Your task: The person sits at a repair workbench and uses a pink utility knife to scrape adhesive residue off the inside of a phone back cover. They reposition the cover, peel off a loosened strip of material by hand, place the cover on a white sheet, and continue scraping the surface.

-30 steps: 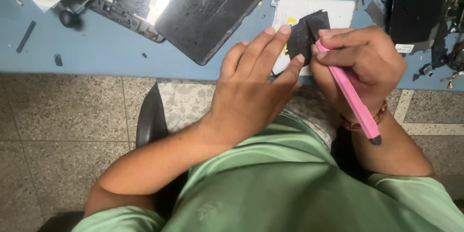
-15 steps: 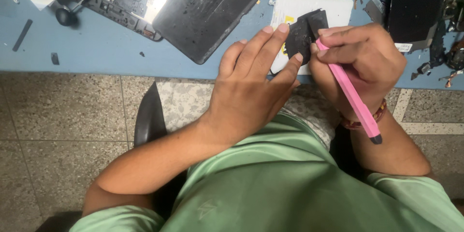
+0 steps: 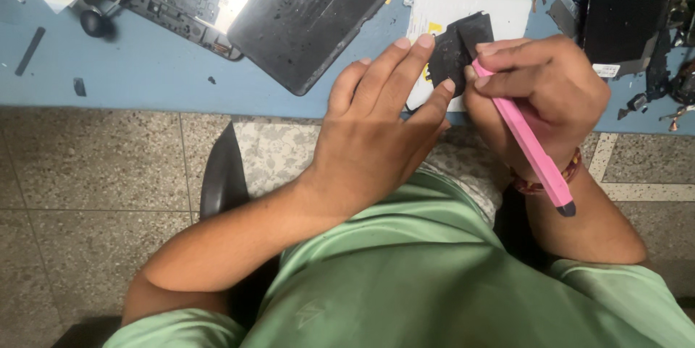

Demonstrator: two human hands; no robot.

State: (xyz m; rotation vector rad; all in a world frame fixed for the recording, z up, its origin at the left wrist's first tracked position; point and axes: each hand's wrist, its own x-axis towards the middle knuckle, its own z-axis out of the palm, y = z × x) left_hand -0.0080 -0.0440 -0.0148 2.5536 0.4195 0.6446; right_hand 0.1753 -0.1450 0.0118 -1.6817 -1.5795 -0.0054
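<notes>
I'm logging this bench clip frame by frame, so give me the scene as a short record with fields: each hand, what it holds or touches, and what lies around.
left hand: fingers pressed on black part
right hand: grips pink tool, tip end at the black part
under part: white sheet
surface: blue table
nearby: dark panel to the left, scattered bits and scraps
clothing: green shirt
</notes>
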